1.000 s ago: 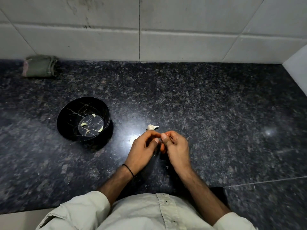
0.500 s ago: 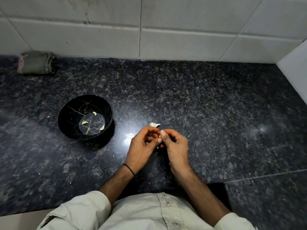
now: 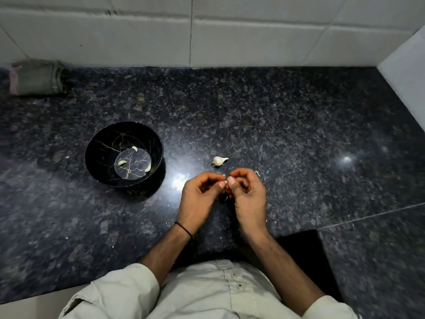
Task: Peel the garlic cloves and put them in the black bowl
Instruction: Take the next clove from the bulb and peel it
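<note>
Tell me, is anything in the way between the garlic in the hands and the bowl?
Nothing visible. The left hand and right hand pinch the clove; the bowl sits to their left, with only counter between. The bulb lies beyond the hands, off that path.

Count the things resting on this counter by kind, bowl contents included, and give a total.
Black bowl: 1
Peeled cloves in the bowl: 3
Unpeeled garlic piece: 1
Folded cloth: 1
Total: 6
</note>
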